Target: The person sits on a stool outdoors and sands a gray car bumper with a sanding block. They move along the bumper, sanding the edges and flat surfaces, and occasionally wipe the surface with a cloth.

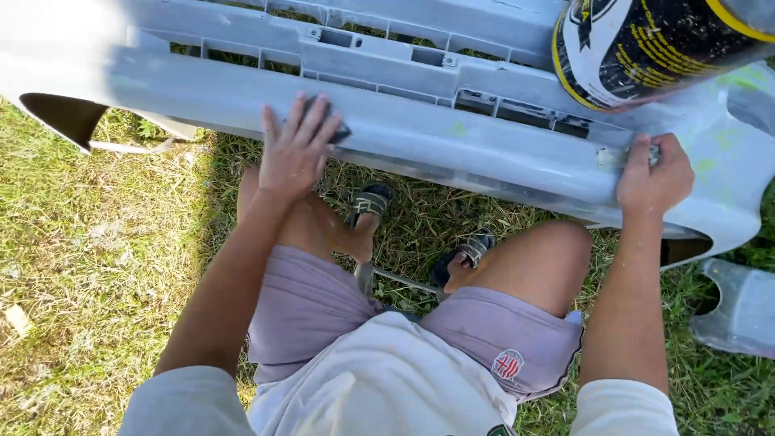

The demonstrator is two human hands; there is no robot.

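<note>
A big black and yellow can (646,48) sits on the far right edge of the bumper (452,137), and another grey panel (739,307) lies on the grass (97,242) just beyond its right end. The bumper itself stretches across the grass, matt grey plastic, dusty, ribbed with slots along the top. The left hand (297,149) presses flat, fingers spread over a small dark sanding pad (335,129). The right hand (654,173) is clenched on the bumper's lower lip.

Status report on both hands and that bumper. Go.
Left hand flat on dark sanding pad, pressed to grey bumper. Right hand gripping bumper's lower edge. Large can resting on top right.
</note>
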